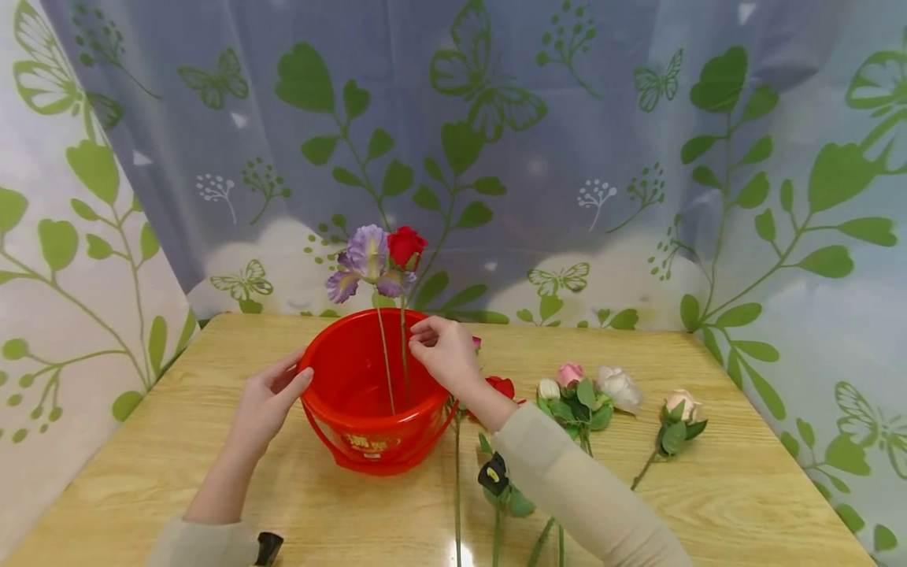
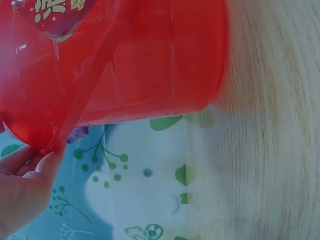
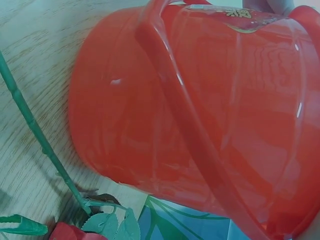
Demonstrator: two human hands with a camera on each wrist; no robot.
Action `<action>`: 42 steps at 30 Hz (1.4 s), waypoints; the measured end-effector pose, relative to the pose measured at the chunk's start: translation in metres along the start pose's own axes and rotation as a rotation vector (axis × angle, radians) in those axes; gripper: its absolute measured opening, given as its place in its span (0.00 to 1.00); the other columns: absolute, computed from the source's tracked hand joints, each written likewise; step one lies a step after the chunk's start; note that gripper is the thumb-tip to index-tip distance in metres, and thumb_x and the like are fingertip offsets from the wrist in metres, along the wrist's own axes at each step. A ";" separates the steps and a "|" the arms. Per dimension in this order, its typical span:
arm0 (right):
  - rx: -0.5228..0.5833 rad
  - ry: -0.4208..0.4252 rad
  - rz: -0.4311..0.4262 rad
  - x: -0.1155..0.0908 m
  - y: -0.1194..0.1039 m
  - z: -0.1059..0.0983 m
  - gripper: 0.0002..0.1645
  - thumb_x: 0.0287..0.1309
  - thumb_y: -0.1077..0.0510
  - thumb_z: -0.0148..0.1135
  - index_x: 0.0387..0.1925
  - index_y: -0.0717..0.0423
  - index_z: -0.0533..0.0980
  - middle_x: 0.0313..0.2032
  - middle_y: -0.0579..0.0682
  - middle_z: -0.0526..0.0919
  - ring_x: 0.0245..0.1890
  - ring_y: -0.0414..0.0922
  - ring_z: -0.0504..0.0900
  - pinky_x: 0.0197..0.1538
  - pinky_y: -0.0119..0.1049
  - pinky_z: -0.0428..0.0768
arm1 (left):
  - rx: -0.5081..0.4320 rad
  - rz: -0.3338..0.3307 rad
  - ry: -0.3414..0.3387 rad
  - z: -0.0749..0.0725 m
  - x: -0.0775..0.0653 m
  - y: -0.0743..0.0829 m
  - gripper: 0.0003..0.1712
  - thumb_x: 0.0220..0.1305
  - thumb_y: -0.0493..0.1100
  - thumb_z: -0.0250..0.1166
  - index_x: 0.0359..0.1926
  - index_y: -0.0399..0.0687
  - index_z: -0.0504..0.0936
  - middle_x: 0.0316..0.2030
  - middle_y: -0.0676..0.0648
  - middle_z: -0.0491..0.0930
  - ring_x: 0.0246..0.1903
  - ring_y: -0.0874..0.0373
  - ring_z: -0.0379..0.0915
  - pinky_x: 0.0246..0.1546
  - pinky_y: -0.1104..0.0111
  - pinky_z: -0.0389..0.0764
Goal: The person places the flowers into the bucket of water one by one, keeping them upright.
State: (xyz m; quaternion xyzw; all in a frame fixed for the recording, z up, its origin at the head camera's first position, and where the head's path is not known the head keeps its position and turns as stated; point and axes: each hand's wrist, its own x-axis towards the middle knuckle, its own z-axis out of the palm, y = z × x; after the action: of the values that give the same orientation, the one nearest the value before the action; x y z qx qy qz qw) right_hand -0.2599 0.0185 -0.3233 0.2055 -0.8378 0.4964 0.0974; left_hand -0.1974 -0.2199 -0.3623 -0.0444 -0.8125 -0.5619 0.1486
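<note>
A red plastic bucket [image 1: 377, 437] with gold lettering stands upright on the table. Two artificial flowers rise from inside it: a purple iris [image 1: 368, 256] and a red rose [image 1: 407, 246] on a thin stem. My left hand [image 1: 264, 402] holds the bucket's left rim with the thumb on top; the left wrist view shows the fingers [image 2: 30, 162] gripping that edge near the handle [image 2: 95, 65]. Over the right rim reaches my right hand [image 1: 446, 350], fingers loosely bent, fingertips close beside the rose stem with a small gap between.
More artificial flowers lie right of the bucket: a red one [image 1: 500, 386], a white bud [image 1: 549, 389], a pink rose [image 1: 570, 374], a white bloom [image 1: 619, 388] and a peach rose [image 1: 682, 405]. Their stems point toward the near edge. A patterned curtain [image 1: 397, 157] hangs behind the table.
</note>
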 end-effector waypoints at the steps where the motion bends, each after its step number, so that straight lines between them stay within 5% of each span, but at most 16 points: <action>1: 0.001 -0.001 0.005 0.000 0.000 0.000 0.09 0.51 0.65 0.59 0.36 0.63 0.78 0.30 0.50 0.80 0.29 0.43 0.77 0.31 0.30 0.76 | 0.005 -0.005 -0.003 0.000 0.000 0.000 0.27 0.61 0.42 0.57 0.58 0.31 0.66 0.52 0.34 0.70 0.41 0.73 0.68 0.38 0.83 0.70; 8: 0.004 -0.001 0.010 0.000 0.000 0.000 0.07 0.50 0.65 0.60 0.35 0.60 0.78 0.30 0.51 0.80 0.29 0.44 0.77 0.32 0.30 0.76 | 0.038 -0.026 -0.011 -0.001 0.000 0.001 0.28 0.62 0.44 0.56 0.59 0.33 0.65 0.53 0.35 0.69 0.49 0.48 0.68 0.39 0.82 0.70; 18: 0.111 -0.156 -0.069 -0.006 -0.001 -0.016 0.19 0.49 0.62 0.63 0.44 0.65 0.74 0.43 0.57 0.78 0.42 0.48 0.76 0.43 0.32 0.76 | 0.034 -0.014 -0.010 0.001 -0.002 0.002 0.28 0.61 0.44 0.56 0.58 0.32 0.66 0.52 0.34 0.69 0.46 0.58 0.70 0.38 0.83 0.70; 26: 0.150 -0.145 -0.059 -0.019 -0.003 -0.039 0.17 0.49 0.64 0.63 0.44 0.63 0.74 0.42 0.54 0.78 0.43 0.51 0.76 0.44 0.34 0.76 | 0.004 -0.016 -0.004 0.001 -0.001 0.002 0.28 0.62 0.43 0.56 0.58 0.30 0.65 0.52 0.33 0.69 0.38 0.77 0.67 0.37 0.83 0.70; 42: 0.077 -0.121 0.051 -0.065 0.021 -0.096 0.17 0.51 0.62 0.61 0.45 0.61 0.74 0.43 0.55 0.78 0.44 0.48 0.76 0.45 0.34 0.75 | 0.011 -0.027 -0.011 0.000 0.000 0.001 0.28 0.62 0.44 0.56 0.59 0.32 0.64 0.53 0.33 0.68 0.40 0.77 0.66 0.37 0.83 0.70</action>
State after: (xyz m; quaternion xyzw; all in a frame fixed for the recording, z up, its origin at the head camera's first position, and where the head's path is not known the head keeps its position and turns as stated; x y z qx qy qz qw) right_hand -0.2153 0.1276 -0.3166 0.2171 -0.8274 0.5174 0.0259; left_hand -0.1973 -0.2200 -0.3617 -0.0359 -0.8168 -0.5593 0.1369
